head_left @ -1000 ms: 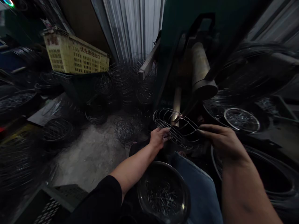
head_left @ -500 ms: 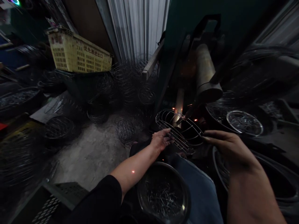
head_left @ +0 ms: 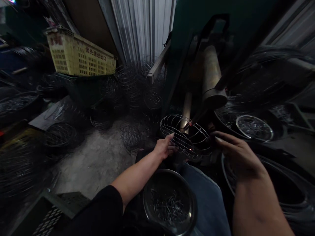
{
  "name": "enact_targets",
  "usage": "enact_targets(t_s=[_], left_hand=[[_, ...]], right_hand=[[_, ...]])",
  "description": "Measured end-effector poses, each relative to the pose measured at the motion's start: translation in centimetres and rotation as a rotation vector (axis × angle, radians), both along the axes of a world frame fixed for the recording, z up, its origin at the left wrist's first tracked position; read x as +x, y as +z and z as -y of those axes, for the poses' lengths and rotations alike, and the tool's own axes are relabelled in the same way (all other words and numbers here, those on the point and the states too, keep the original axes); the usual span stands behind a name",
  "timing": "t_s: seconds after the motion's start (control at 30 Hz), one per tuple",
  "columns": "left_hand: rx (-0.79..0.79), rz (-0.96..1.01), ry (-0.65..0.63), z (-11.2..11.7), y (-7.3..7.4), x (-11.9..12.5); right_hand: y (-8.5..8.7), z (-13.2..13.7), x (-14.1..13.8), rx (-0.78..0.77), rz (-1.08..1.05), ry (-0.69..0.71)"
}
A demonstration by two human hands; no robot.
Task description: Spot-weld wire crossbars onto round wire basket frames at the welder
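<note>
Left hand [head_left: 164, 147]: closed fairly narrow around the lower wires of the cage, fingertips [head_left: 171, 135] on the near side.
Right hand [head_left: 238, 155]: fingers reaching out to the cage's right end, nearly flat and close together; firm grip or light touch hard to say in this dim view.
Oval wire cage [head_left: 184, 132]: held up between both hands, tilted, its far edge against the welding tip.
Welding tip [head_left: 190, 124]: touching the cage wires, with a small orange glow at the contact.
Welder electrode holder [head_left: 211, 75]: pale metal cylinder above the cage, angled down from the dark green machine housing [head_left: 197, 26].
Pale lower rod [head_left: 186, 108]: upright, just behind the cage.
Steel bowl [head_left: 169, 171]: just below the hands, in front of the denim-clad legs [head_left: 206, 200], holding short wire pieces [head_left: 168, 207].
Second steel bowl [head_left: 254, 116]: right of the cage, also holding wire pieces, inside a wide black tub [head_left: 283, 186].
Loose wire cages [head_left: 131, 137]: heaped on the concrete floor [head_left: 93, 160] and against the corrugated metal wall [head_left: 140, 29].
Yellow plastic crate [head_left: 81, 55]: perforated, with Chinese lettering, tilted on top of a dark bin at the upper left.
</note>
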State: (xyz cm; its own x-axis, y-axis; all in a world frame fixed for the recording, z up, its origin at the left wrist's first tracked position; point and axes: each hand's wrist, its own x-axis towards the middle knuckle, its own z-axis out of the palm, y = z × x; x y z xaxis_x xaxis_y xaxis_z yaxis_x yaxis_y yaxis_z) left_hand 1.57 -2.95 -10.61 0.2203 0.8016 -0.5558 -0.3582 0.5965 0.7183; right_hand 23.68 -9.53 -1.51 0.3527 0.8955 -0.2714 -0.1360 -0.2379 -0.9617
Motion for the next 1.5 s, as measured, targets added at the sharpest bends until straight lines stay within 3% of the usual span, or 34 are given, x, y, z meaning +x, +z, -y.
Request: enact_targets(t_s=[0.03,0.17,0.23,0.3,0.4,0.53,0.63,0.8,1.1,1.3,1.5], left_hand=[[0.207,-0.171,-0.037,0.5,-0.1,-0.7],[1.275,-0.88,-0.171,1.8,-0.7,-2.4],[1.553,-1.115,-0.282,1.7,-1.3,-2.0],[1.643,-1.257,-0.366,1.2,-1.7,-1.1],[1.584,-1.288,-0.397,0.5,-2.0,0.2],[1.425,-1.063,-0.303,0.7,-1.6,0.3],[1.364,-0.95,-0.248,0.8,-1.4,-0.1],[1.377,-0.951,-0.232,-0.2,-1.7,-0.3],[1.347,-0.905,-0.266,-0.3,-1.9,0.2],[1.144,-0.715,-0.216,0.4,-1.0,0.4],[0.943,-0.527,-0.078,0.3,0.5,0.6]], right_hand=[[-0.8,0.7,0.6,-0.035,-0.013,0.014],[-4.4,2.2,2.1,-0.091,-0.042,0.034],[-5.9,2.2,2.1,-0.037,-0.057,-0.026],[-6.8,2.2,1.8,-0.001,-0.08,-0.086],[-7.0,2.6,0.8,0.074,-0.086,-0.119],[-5.9,3.6,-0.8,0.214,-0.011,-0.161],[-4.7,3.3,-1.8,0.2,0.028,-0.139],[-3.3,1.3,-3.0,0.186,-0.023,-0.211],[-3.2,1.3,-3.0,0.205,-0.06,-0.223],[-2.5,1.4,-2.9,0.206,0.102,-0.221],[-1.0,-1.5,-3.7,0.213,0.213,-0.174]])
